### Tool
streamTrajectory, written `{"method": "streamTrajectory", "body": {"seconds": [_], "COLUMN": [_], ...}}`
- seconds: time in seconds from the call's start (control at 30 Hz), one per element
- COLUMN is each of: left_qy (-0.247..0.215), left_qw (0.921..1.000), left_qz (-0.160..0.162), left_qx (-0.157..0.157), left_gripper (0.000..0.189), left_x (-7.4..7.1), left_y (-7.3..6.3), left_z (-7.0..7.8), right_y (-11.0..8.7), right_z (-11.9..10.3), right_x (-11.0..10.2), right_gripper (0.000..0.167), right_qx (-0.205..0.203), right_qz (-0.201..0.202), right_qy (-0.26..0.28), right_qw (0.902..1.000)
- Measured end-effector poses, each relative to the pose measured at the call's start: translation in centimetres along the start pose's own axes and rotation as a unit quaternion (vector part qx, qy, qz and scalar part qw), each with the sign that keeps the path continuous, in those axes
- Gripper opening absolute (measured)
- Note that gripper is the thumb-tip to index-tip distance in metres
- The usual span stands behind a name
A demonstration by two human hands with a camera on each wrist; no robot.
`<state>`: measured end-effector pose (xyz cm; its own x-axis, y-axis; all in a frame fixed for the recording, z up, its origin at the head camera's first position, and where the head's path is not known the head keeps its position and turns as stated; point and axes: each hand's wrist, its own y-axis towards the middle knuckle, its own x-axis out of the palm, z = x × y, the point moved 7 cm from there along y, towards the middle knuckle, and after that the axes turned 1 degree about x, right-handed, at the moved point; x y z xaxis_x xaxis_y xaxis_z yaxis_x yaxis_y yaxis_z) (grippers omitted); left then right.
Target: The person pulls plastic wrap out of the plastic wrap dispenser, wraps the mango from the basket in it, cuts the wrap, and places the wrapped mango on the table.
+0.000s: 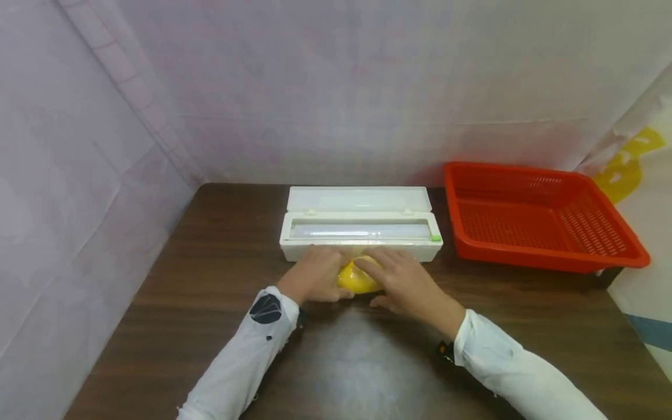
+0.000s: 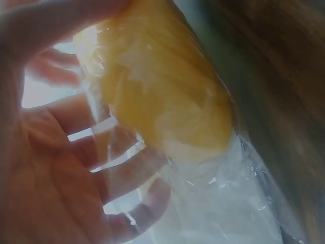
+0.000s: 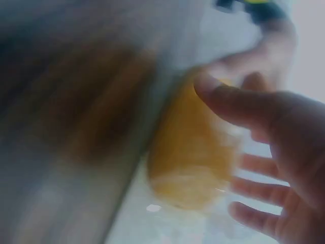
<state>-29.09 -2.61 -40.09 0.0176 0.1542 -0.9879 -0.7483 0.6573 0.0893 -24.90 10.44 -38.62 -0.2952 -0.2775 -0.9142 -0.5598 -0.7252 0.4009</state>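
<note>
Now | left fingers (image 2: 119, 179), right fingers (image 3: 261, 191) spread beside yellow item (image 1: 359, 275) | box (image 1: 361, 217) near, room leftward

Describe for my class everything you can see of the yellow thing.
The yellow thing looks smooth, rounded and longer than wide, covered in clear film whose creases catch the light. The film runs on past it. It is in front of the box, between the left grip and right grip, which both curve round it. Whether it touches the table is unclear.
</note>
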Motion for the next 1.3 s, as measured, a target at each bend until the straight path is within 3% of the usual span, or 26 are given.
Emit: {"method": "streamTrajectory", "body": {"seconds": [0.17, 0.33, 0.63, 0.93, 1.3], "left_qy": [-0.004, -0.01, -0.068, -0.01, 0.023], "left_qw": [1.0, 0.9994, 0.9969, 0.9983, 0.9969], "left_qz": [-0.004, -0.023, -0.007, 0.045, 0.072], "left_qx": [0.0, -0.022, -0.039, -0.036, -0.024], "left_gripper": [0.044, 0.061, 0.082, 0.078, 0.072], "left_x": [0.0, 0.1, -0.7, -1.3, -1.5], "left_y": [0.0, -0.4, -1.1, -1.1, -1.1], "left_z": [0.2, 0.3, 0.7, 0.7, 0.8], "right_y": [-0.1, 0.4, 1.5, 2.6, 3.7], "right_z": [-0.3, 0.0, 1.7, 3.3, 3.6], "right_x": [1.4, 1.6, 1.3, 1.7, 1.7], "right_gripper": [0.074, 0.068, 0.064, 0.064, 0.064], "right_qx": [0.0, 0.007, 0.035, 0.078, 0.077], "right_qz": [0.017, 0.027, -0.031, -0.106, -0.182], "right_qy": [-0.047, -0.032, 0.037, 0.096, 0.134], "right_qw": [0.9988, 0.9991, 0.9982, 0.9867, 0.9711]}}
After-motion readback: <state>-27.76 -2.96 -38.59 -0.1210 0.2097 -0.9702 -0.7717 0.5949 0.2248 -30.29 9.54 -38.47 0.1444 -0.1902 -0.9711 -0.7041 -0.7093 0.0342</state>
